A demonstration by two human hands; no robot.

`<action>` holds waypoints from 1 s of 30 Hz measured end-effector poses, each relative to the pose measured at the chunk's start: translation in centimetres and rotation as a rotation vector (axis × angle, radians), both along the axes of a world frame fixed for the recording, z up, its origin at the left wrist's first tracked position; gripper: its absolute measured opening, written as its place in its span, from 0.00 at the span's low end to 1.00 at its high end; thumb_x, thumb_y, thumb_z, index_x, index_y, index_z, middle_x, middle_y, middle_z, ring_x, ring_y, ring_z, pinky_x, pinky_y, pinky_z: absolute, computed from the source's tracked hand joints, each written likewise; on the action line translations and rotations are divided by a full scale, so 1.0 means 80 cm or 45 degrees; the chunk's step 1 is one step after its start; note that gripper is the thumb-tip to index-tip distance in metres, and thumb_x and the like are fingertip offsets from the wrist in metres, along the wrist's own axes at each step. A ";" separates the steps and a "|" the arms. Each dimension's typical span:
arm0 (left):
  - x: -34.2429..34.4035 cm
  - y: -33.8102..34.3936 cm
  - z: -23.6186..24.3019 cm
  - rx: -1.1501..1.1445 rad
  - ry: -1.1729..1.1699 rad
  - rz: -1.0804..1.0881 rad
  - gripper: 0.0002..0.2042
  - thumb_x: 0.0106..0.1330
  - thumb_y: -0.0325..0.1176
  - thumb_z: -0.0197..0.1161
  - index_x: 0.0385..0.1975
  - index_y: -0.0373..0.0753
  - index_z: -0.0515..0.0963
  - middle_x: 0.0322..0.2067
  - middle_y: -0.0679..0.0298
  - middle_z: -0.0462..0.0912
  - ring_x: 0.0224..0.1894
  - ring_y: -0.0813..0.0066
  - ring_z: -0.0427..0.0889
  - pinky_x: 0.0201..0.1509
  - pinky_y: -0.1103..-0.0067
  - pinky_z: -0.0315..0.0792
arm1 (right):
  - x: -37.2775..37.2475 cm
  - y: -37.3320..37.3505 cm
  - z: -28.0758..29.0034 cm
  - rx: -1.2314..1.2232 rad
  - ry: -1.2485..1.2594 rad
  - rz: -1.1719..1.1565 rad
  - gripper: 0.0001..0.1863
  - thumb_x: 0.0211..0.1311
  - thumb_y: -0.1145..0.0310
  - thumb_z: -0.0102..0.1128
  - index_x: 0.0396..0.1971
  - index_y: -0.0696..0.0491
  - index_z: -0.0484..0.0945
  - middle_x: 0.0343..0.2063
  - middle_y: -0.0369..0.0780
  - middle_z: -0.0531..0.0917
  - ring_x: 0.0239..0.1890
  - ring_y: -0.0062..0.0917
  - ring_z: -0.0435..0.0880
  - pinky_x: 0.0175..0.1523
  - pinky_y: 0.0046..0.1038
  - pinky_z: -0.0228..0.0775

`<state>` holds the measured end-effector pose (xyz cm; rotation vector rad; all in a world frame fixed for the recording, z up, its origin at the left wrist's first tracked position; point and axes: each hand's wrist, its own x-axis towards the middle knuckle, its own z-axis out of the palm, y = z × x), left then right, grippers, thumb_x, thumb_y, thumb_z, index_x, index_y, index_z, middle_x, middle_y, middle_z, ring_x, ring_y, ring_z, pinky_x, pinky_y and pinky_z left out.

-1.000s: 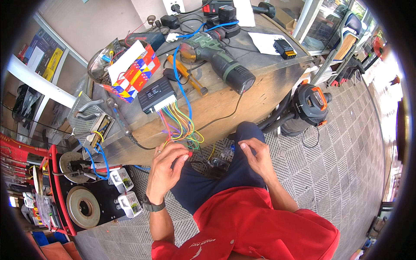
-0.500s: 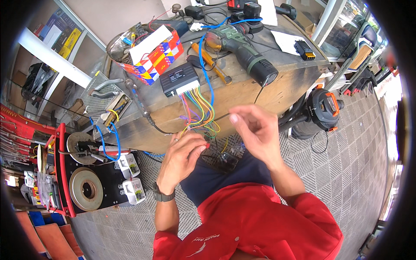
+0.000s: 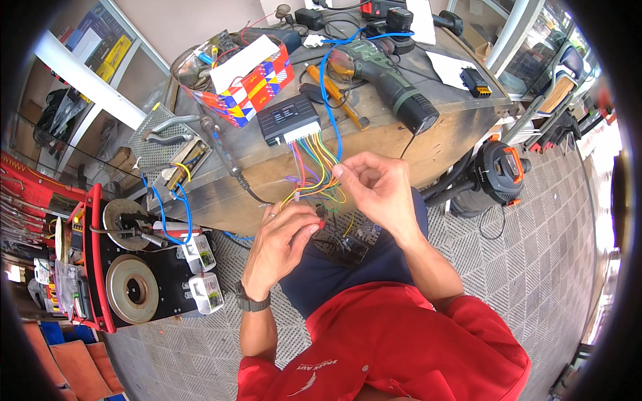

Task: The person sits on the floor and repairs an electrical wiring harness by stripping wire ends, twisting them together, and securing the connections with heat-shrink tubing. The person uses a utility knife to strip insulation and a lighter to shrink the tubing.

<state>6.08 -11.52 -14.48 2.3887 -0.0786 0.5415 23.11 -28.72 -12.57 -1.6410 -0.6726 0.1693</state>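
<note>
A black control box [image 3: 289, 119] lies at the near edge of the bench, its white connector [image 3: 302, 132] turned toward me. Many coloured wires [image 3: 314, 157] hang from it in a bundle. The fingers of my left hand [image 3: 281, 242] are closed around the lower part of the bundle, and a small red piece shows at the fingertips. Higher up, the thumb and forefinger of my right hand [image 3: 380, 194] pinch at the yellow and orange wires on the bundle's right side. Just what sits between those fingertips is partly hidden.
On the bench [image 3: 455, 117] are a green cordless tool [image 3: 391, 83], an orange-handled tool [image 3: 338, 100], a patterned carton [image 3: 257, 87] and a soldering iron [image 3: 224, 150]. A wire-mesh stand [image 3: 160, 137] is at left, a vacuum cleaner [image 3: 491, 177] on the floor at right.
My right hand has moved left, closing its fingertips onto the wires. My left hand keeps its hold. The view has shifted slightly, so the bench sits a little further right.
</note>
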 end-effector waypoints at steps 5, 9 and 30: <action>0.000 0.000 0.002 0.009 -0.007 -0.002 0.07 0.72 0.25 0.75 0.47 0.38 0.89 0.48 0.62 0.90 0.55 0.56 0.85 0.62 0.63 0.75 | 0.002 0.001 -0.002 0.059 -0.031 -0.036 0.07 0.75 0.70 0.80 0.41 0.58 0.96 0.18 0.26 0.81 0.20 0.04 0.65 0.24 0.20 0.49; 0.000 0.000 0.002 0.001 -0.004 0.007 0.07 0.72 0.25 0.75 0.46 0.37 0.89 0.48 0.62 0.90 0.54 0.56 0.85 0.61 0.63 0.75 | 0.006 -0.003 -0.001 0.061 0.032 -0.069 0.06 0.75 0.69 0.81 0.41 0.56 0.98 0.17 0.24 0.79 0.20 0.04 0.63 0.25 0.20 0.48; 0.001 -0.003 0.005 0.031 0.014 0.011 0.06 0.73 0.26 0.75 0.47 0.37 0.89 0.49 0.61 0.90 0.55 0.55 0.85 0.63 0.63 0.75 | 0.034 0.012 -0.007 0.299 0.254 0.107 0.14 0.83 0.61 0.73 0.44 0.58 0.92 0.28 0.28 0.89 0.31 0.05 0.75 0.35 0.20 0.64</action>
